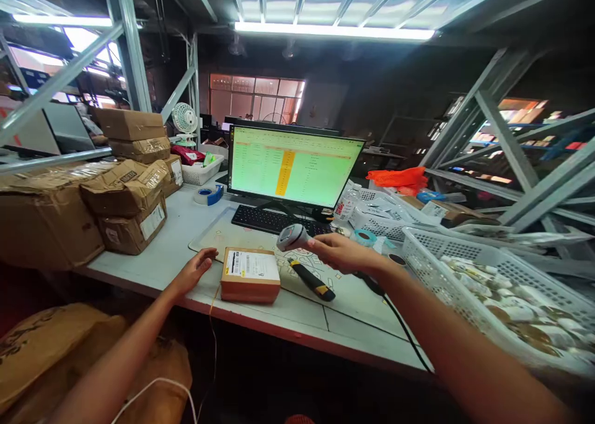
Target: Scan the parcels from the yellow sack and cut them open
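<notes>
A small brown cardboard box (250,274) with a white barcode label on top lies on the table near its front edge. My left hand (198,268) rests on the table just left of the box, fingers loosely apart, holding nothing. My right hand (341,251) grips a grey and black handheld barcode scanner (302,256), its head raised above the right end of the box and its cable trailing off the front edge.
A monitor (292,167) with a green spreadsheet and a black keyboard (274,219) stand behind the box. Stacked cardboard parcels (125,194) fill the left side. White plastic baskets (469,275) with packets crowd the right. Tape rolls (208,195) lie near the monitor. Metal shelving surrounds the table.
</notes>
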A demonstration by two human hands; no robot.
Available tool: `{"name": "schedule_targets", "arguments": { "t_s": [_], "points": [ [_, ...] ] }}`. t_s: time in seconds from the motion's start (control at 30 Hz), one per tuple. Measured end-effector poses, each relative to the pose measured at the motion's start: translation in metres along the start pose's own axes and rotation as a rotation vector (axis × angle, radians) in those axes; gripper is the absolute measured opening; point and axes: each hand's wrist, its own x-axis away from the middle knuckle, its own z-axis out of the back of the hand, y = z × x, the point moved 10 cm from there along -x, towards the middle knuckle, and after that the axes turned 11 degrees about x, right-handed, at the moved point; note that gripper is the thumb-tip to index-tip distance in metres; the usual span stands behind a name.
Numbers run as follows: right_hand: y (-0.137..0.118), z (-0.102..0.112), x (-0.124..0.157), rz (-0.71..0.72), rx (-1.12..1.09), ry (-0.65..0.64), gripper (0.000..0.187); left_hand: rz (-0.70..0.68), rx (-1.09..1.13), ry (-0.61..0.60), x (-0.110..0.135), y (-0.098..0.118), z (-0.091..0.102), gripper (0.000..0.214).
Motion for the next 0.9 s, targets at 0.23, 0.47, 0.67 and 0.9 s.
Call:
{"name": "schedule_targets", "arguments": {
  "t_s": [0.23,0.47,0.67,0.9],
  "points": [
    [0.107,-0.025,-0.004,-0.303,0.398,0.375,0.046,0.009,0.024,0.013,0.001,0.002,-0.001,0.087],
    [0.171,-0.062,0.017,-0.506,0.547,0.466,0.054,-0.011,0.032,0.034,-0.002,-0.005,0.003,0.079],
    [0.169,-0.07,0.027,-0.426,0.585,0.59,0.054,-0.012,0.015,0.062,-0.002,-0.006,0.007,0.076],
    [0.185,-0.063,0.086,-0.456,0.437,0.777,0.054,0.018,-0.026,0.068,0.003,-0.008,0.012,0.076]
  ]
}}
